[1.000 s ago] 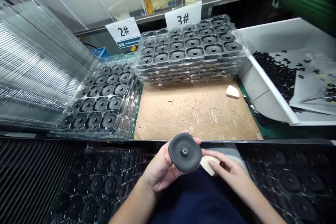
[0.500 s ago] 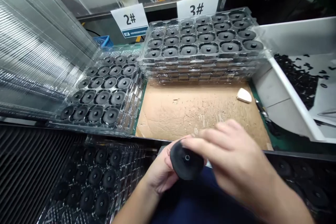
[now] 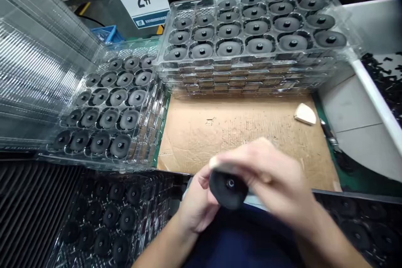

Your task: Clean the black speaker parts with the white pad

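Observation:
A black round disc-like part (image 3: 228, 190) with a small metal-rimmed hole in its middle is held above the front edge of the work surface. My left hand (image 3: 201, 199) grips it from the left, fingers partly hidden behind it. Over the disc's upper rim, my right hand (image 3: 270, 171) is curled and smeared by motion, its fingertips pinching at the edge. Whether anything small is between those fingertips cannot be made out. Below both hands lies dark blue cloth (image 3: 241, 238).
Stacked clear trays of similar black discs stand at left (image 3: 117, 97) and at the back (image 3: 229, 48). More trays (image 3: 109, 215) sit lower left. On the cardboard (image 3: 194, 134) lies a cream-coloured piece (image 3: 305, 114). A white bin (image 3: 370, 88) with small black bits is at right.
The view has shifted closer and lower, so the trays appear larger. The disc has turned and tilted slightly between my hands, and my right fingers have moved along its upper rim.

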Demonstrator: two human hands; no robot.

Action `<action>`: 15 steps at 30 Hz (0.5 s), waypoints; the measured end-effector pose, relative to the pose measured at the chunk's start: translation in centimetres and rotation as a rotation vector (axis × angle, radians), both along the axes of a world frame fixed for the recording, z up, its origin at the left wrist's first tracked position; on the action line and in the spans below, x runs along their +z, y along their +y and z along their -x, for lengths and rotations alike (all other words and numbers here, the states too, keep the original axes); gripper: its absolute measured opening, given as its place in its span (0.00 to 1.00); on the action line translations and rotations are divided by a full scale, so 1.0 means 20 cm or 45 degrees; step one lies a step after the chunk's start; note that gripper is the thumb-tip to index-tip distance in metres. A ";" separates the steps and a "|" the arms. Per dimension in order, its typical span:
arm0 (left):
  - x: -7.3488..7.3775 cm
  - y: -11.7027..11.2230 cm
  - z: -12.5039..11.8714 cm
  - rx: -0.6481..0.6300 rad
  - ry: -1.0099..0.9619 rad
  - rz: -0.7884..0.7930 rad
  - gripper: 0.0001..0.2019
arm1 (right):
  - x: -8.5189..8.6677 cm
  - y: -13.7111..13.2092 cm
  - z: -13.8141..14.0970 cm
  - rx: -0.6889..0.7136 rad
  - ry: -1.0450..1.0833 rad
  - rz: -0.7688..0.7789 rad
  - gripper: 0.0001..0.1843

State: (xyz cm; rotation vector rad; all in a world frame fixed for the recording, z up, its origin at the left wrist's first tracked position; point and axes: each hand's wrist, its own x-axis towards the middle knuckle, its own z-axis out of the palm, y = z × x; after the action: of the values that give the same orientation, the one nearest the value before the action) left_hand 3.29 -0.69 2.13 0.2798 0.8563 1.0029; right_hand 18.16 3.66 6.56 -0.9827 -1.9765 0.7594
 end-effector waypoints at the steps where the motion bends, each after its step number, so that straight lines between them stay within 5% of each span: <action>1: 0.00 0.01 0.01 0.028 -0.021 -0.015 0.35 | -0.06 0.01 -0.04 -0.142 -0.038 0.178 0.11; 4: -0.01 0.03 0.03 0.106 -0.088 0.005 0.35 | -0.29 0.00 -0.14 -0.460 -0.165 0.509 0.12; 8: -0.02 0.05 0.05 0.133 -0.144 0.037 0.32 | -0.50 -0.10 -0.20 -0.396 -0.201 0.625 0.13; 11: -0.02 0.07 0.03 0.107 -0.165 0.018 0.30 | -0.42 -0.12 -0.17 -0.453 -0.177 0.629 0.12; 15: 0.01 0.09 -0.01 0.104 -0.127 0.008 0.30 | -0.11 -0.10 -0.06 -0.595 -0.010 0.230 0.15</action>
State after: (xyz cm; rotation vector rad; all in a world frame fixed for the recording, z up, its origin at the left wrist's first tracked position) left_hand 3.52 1.05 2.25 0.1894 0.7852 1.0816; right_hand 19.27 1.65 4.29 -1.4877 -1.6093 0.6718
